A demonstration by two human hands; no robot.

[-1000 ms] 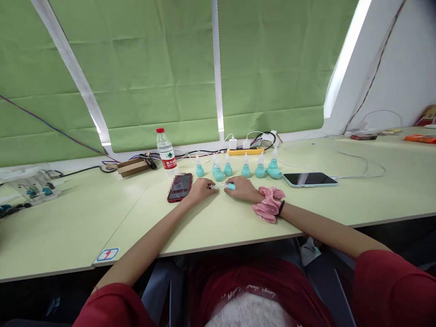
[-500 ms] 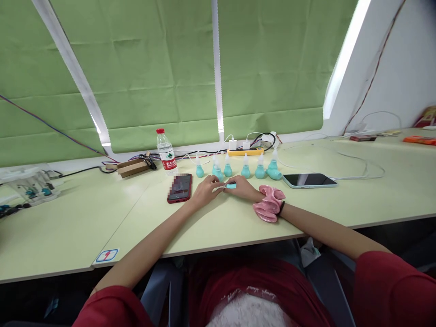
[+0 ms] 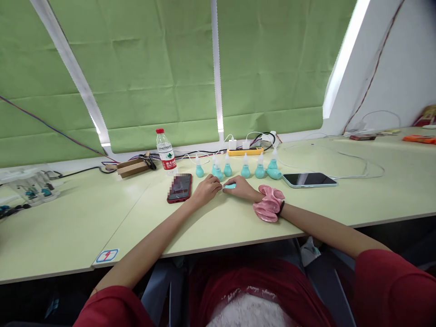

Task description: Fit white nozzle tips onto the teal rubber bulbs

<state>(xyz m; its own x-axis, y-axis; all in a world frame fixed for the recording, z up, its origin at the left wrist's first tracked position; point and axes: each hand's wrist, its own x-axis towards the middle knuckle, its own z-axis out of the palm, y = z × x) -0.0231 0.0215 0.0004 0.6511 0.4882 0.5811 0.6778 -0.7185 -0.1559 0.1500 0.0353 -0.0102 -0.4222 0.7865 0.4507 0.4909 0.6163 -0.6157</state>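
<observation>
My right hand (image 3: 241, 187) is closed on a teal nasal aspirator bulb (image 3: 230, 186), of which only a strip shows between the fingers. Meeting it from the other side, my left hand (image 3: 206, 189) has its fingers curled in at the bulb's pale end; they pinch what looks like the clear nozzle, mostly hidden. Behind both hands stands a row of teal aspirators with clear pointed tips, among them one at the left end (image 3: 199, 171) and one near the middle (image 3: 245, 170). At the row's right end a teal bulb (image 3: 274, 174) lies on its side.
A red-cased phone (image 3: 180, 188) lies left of my left hand, and another phone (image 3: 309, 180) lies to the right. Behind are a water bottle (image 3: 166, 153), a cardboard box (image 3: 132, 167), a yellow power strip (image 3: 245, 151) and cables. The table's front edge (image 3: 235, 245) runs before me.
My left fingers have curled in more tightly at the bulb's end, and that hand has turned slightly. My right hand has hardly moved.
</observation>
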